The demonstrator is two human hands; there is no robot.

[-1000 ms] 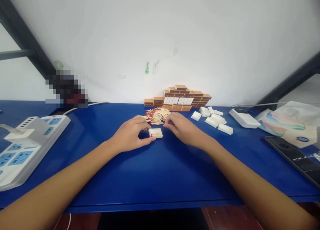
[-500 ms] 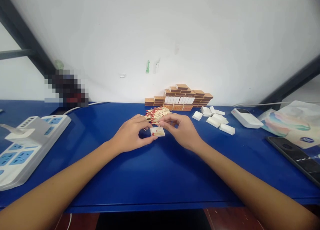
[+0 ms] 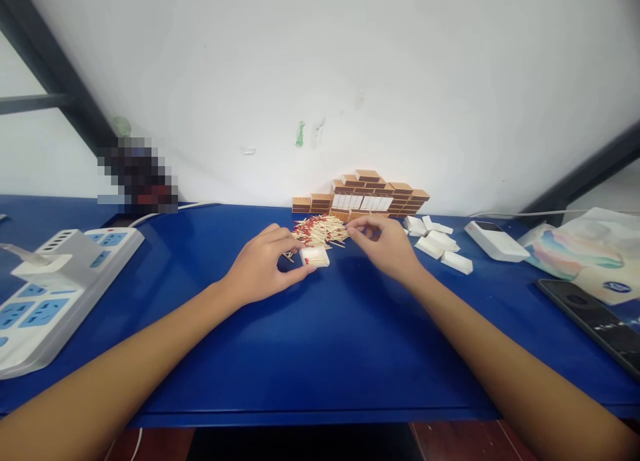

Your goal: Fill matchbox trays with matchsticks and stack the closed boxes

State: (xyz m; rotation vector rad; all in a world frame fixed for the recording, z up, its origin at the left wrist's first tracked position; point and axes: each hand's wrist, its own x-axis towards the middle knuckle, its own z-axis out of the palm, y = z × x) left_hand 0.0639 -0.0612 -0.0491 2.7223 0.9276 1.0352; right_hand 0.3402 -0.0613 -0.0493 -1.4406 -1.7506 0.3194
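Between the thumb and forefinger of my left hand [image 3: 265, 262] is a small white matchbox tray [image 3: 323, 259], resting on the blue table with a few red-tipped matchsticks lying in it. Just behind the tray spreads a loose pile of matchsticks [image 3: 320, 230], red heads mostly to the left. My right hand [image 3: 387, 244] is at the pile's right edge, its thumb and forefinger pinched together on the end of a matchstick; its other fingers are curled and partly hidden.
Stacked matchboxes [image 3: 370, 187] stand against the wall. Several white trays [image 3: 435, 241] lie right of my right hand. Farther right are a white device [image 3: 497, 241], a tissue pack [image 3: 575, 247] and a phone [image 3: 590, 314]. A power strip [image 3: 65, 301] with a plugged-in adapter occupies the left.
My right hand has moved from above the tray back and right to the pile's edge. My left hand keeps hold of the tray. The view has shifted slightly.
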